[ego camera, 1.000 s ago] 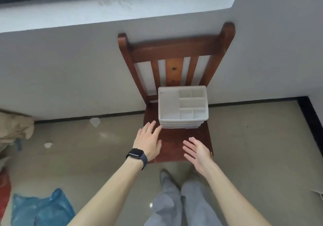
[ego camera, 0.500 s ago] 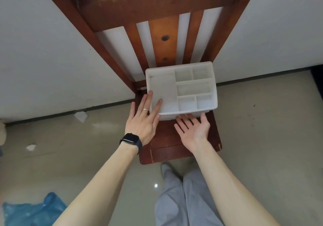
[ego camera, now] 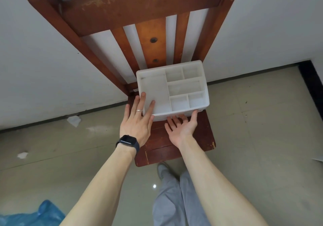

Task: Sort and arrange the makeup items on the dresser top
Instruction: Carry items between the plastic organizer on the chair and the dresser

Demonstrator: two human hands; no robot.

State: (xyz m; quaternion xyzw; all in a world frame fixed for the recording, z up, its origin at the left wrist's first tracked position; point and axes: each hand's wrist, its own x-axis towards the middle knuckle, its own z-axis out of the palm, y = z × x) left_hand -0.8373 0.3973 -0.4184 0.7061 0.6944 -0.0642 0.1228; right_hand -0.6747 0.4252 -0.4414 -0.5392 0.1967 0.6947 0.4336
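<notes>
Fingers [ego camera: 142, 103] of the left hand [ego camera: 137, 124] lie straight and released on the near-left corner of the white compartment organizer [ego camera: 185, 87]. The right hand [ego camera: 181, 128], palm up, extends relaxed fingers beneath its near edge. The organizer sits on the wooden chair [ego camera: 157, 148] seat at the backrest and has one large compartment and five smaller ones.
</notes>
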